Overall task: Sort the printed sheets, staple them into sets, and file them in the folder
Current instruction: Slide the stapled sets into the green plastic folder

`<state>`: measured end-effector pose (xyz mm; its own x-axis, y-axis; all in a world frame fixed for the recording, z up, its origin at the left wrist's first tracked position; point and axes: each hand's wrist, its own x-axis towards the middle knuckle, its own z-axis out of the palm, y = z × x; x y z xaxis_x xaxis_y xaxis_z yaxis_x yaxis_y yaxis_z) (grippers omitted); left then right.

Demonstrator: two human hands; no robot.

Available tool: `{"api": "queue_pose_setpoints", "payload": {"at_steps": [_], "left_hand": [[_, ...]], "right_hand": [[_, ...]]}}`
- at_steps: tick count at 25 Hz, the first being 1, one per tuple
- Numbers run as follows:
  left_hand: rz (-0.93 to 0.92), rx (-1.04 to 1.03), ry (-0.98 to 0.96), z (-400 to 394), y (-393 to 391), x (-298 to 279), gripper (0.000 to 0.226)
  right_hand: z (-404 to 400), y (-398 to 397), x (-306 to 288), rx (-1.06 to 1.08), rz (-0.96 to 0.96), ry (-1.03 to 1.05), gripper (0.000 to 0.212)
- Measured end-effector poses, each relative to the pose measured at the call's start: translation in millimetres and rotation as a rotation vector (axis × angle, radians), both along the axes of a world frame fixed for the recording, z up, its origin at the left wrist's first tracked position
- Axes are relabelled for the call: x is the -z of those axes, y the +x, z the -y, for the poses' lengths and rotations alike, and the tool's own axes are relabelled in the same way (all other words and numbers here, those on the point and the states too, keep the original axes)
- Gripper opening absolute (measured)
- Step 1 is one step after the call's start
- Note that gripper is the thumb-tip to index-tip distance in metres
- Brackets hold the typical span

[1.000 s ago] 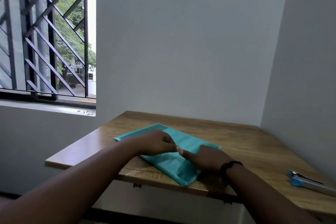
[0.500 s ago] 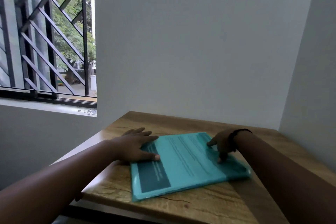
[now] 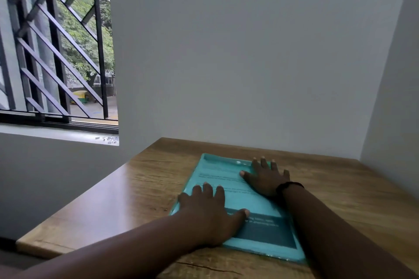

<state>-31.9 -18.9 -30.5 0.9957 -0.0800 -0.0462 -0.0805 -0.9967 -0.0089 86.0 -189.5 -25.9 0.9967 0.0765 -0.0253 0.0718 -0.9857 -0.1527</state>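
Note:
A translucent teal folder [image 3: 229,179] lies flat on the wooden table [image 3: 127,195], its long side running away from me. Printed sheets show through its cover, with a dark band of print near the front end. My left hand [image 3: 208,208] rests palm down on the folder's near left part, fingers spread. My right hand [image 3: 266,176], a black band on its wrist, lies flat on the far right part, fingers spread toward the snap-button end. Neither hand grips anything. The stapler is out of view.
Grey walls close the table in at the back [image 3: 249,75] and on the right [image 3: 394,108]. A barred window [image 3: 56,52] with a sill is at the left. The table's left edge [image 3: 74,204] drops off to the floor.
The folder has been turned from lying crosswise to lying lengthwise away from me. Both hands have shifted and now press flat on top of it. The view moved left, losing the stapler.

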Motion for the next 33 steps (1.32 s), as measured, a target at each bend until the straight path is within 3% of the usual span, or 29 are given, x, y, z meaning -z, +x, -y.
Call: {"api": "queue_pose_setpoints", "payload": {"at_steps": [4,8,11,12,16,20,33], "left_hand": [[0.073,-0.026,0.023,16,20,-13,0.101],[0.116,0.126,0.006,-22,40,-13,0.104],[0.023,0.096,-0.164,-56,43,-7,0.137],[0.011,0.085,-0.207,-61,42,-4,0.139],[0.001,0.088,-0.224,-59,44,3,0.111],[0.021,0.095,-0.213,-66,49,10,0.119],[-0.09,0.053,-0.232,-63,47,3,0.11]], "right_hand": [[11,-20,-2,0.012,-0.024,-0.016,0.094],[39,-54,2,0.002,-0.043,-0.029,0.114],[57,-70,8,0.034,0.005,0.024,0.132],[59,-72,11,0.037,0.041,0.027,0.134],[61,-68,23,0.028,0.155,0.003,0.123],[63,-74,23,-0.01,0.205,0.0,0.104],[54,-82,1,0.067,-0.052,0.04,0.108]]}}
